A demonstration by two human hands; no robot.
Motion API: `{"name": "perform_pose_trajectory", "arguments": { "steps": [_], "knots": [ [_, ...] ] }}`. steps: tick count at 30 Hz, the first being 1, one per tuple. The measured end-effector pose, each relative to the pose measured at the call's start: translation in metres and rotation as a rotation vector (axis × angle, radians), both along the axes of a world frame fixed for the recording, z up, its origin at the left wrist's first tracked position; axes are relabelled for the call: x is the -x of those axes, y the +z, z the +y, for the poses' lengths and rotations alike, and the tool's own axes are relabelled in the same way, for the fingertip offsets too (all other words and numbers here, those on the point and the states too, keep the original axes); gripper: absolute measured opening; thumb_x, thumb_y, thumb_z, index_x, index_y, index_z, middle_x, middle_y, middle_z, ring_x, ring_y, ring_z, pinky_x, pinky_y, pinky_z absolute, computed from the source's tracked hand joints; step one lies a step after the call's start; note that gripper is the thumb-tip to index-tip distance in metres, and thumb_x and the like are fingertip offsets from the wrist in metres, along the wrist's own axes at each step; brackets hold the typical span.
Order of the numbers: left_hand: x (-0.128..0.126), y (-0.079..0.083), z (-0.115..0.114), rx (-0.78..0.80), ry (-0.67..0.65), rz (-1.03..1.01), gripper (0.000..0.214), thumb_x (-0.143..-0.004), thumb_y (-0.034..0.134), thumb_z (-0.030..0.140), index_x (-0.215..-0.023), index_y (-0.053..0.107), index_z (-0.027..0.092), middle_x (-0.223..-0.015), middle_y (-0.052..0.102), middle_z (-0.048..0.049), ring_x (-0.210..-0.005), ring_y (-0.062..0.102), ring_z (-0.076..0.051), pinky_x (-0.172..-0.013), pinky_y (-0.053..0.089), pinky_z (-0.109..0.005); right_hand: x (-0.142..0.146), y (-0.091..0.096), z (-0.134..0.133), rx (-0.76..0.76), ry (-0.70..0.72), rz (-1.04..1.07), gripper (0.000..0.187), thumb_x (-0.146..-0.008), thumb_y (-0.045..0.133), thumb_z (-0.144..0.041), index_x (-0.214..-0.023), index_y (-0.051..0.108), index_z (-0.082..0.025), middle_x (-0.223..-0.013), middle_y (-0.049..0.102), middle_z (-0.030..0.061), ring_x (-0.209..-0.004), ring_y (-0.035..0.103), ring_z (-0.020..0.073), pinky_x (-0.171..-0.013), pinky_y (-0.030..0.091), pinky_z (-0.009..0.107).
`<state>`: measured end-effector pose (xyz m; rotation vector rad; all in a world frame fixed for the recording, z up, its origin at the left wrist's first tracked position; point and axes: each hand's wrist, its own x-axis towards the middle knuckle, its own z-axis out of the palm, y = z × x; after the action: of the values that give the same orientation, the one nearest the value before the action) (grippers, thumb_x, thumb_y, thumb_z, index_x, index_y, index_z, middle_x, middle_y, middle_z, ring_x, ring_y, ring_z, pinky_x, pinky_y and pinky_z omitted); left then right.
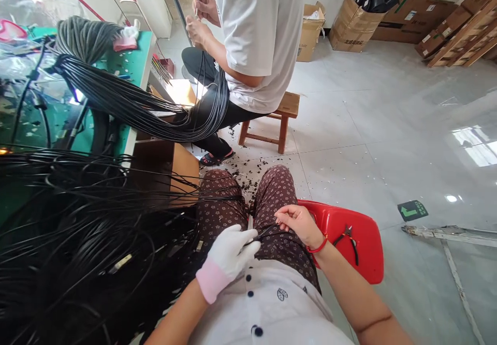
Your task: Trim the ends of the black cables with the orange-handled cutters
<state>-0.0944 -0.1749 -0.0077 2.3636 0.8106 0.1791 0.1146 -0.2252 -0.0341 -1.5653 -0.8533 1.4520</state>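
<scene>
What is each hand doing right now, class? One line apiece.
Left hand: gloved, closed, holding a thin black cable.
Right hand: bare, closed, apparently pinching the same cable.

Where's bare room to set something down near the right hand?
The red plastic stool's seat, around the black-handled metal cutters; the nearly bare grey tiled floor beyond it, toward the brown cardboard boxes. Crowded: tangled black cables at left, black floor scraps ahead.
</scene>
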Motion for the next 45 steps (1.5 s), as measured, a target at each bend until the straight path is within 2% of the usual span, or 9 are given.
{"name": "perform_pose_trajectory", "arguments": {
  "steps": [5, 10, 12, 14, 17, 20, 35, 40, 45],
  "knots": [
    [0.026, -0.016, 0.007, -0.241, 0.046, -0.197, 0.023, -0.090, 0.044, 0.022, -0.095, 0.066, 0.017, -0.088, 0.072, -0.0047, -0.084, 0.062, -0.020, -0.087, 0.043, -0.036, -0.022, -0.001, -0.008, 0.013, 0.096, -0.111, 0.035, -0.074, 0.061, -0.051, -0.078, 0.066, -0.016, -0.065, 0.064, 0.0025, -0.056, 0.057, 0.0129, -0.054, 0.046, 0.025],
    [0.020, -0.009, 0.008, -0.224, -0.025, -0.178, 0.028, -0.090, 0.039, 0.019, -0.082, 0.066, 0.018, -0.078, 0.071, -0.0033, -0.069, 0.061, -0.017, -0.084, 0.043, -0.035, -0.009, 0.019, 0.005, -0.295, 0.644, -0.439, 0.028, -0.085, 0.055, -0.042, -0.098, 0.068, -0.020, -0.098, 0.068, 0.0063, -0.093, 0.059, 0.0189, -0.089, 0.040, 0.033],
    [0.017, -0.005, 0.008, -0.213, -0.033, -0.175, 0.031, -0.091, 0.037, 0.019, -0.078, 0.065, 0.019, -0.075, 0.069, -0.0029, -0.066, 0.059, -0.016, -0.083, 0.043, -0.034, 0.005, 0.023, 0.013, -0.355, 0.780, -0.480, 0.028, -0.085, 0.057, -0.039, -0.104, 0.065, -0.020, -0.095, 0.069, 0.0052, -0.091, 0.060, 0.0184, -0.091, 0.037, 0.034],
    [0.017, -0.003, 0.008, -0.216, -0.016, -0.174, 0.031, -0.092, 0.037, 0.021, -0.076, 0.064, 0.019, -0.073, 0.068, -0.0028, -0.067, 0.058, -0.016, -0.080, 0.042, -0.033, 0.019, 0.024, 0.018, -0.366, 0.843, -0.454, 0.020, -0.088, 0.053, -0.032, -0.089, 0.067, -0.018, -0.079, 0.070, 0.0026, -0.078, 0.061, 0.0152, -0.088, 0.038, 0.031],
    [0.022, -0.001, 0.009, -0.248, 0.009, -0.060, 0.031, -0.090, 0.041, 0.025, -0.066, 0.059, 0.019, -0.061, 0.061, -0.0011, -0.058, 0.053, -0.016, -0.062, 0.038, -0.029, 0.032, 0.023, 0.019, -0.314, 0.850, -0.373, 0.032, -0.091, 0.044, -0.022, -0.067, 0.064, -0.017, -0.061, 0.067, -0.0003, -0.063, 0.060, 0.0113, -0.080, 0.042, 0.024],
    [0.026, 0.002, 0.010, -0.338, -0.044, 0.032, 0.026, -0.085, 0.048, 0.022, -0.060, 0.056, 0.020, -0.052, 0.055, 0.0002, -0.050, 0.047, -0.017, -0.053, 0.028, -0.030, 0.031, 0.025, 0.015, -0.175, 0.876, -0.273, 0.029, -0.090, 0.044, -0.023, -0.070, 0.064, -0.017, -0.057, 0.066, -0.0017, -0.060, 0.060, 0.0107, -0.070, 0.044, 0.020],
    [0.028, 0.006, 0.011, -0.338, -0.200, 0.047, 0.025, -0.084, 0.051, 0.024, -0.060, 0.056, 0.022, -0.050, 0.054, 0.0016, -0.047, 0.043, -0.018, -0.054, 0.023, -0.031, -0.027, 0.044, -0.017, 0.165, 0.844, -0.131, 0.032, -0.087, 0.045, -0.038, -0.069, 0.060, -0.016, -0.061, 0.066, 0.0019, -0.061, 0.061, 0.0125, -0.064, 0.044, 0.022],
    [0.037, 0.005, 0.021, -0.376, -0.139, 0.049, 0.029, -0.086, 0.047, 0.020, -0.058, 0.055, 0.021, -0.050, 0.056, 0.0003, -0.049, 0.045, -0.018, -0.054, 0.025, -0.031, -0.029, 0.034, -0.015, 0.314, 0.722, 0.255, 0.062, -0.082, 0.036, -0.068, -0.075, 0.062, -0.012, -0.055, 0.063, 0.0036, -0.056, 0.059, 0.0138, -0.065, 0.046, 0.026],
    [0.038, 0.000, 0.024, -0.398, -0.124, 0.013, 0.030, -0.089, 0.044, 0.024, -0.064, 0.061, 0.020, -0.055, 0.061, -0.0005, -0.050, 0.047, -0.017, -0.055, 0.029, -0.030, -0.029, 0.021, -0.014, 0.351, 0.627, 0.364, 0.073, -0.083, 0.028, -0.071, -0.078, 0.067, -0.010, -0.052, 0.062, 0.0038, -0.052, 0.058, 0.0135, -0.067, 0.045, 0.028]
  ]
}}
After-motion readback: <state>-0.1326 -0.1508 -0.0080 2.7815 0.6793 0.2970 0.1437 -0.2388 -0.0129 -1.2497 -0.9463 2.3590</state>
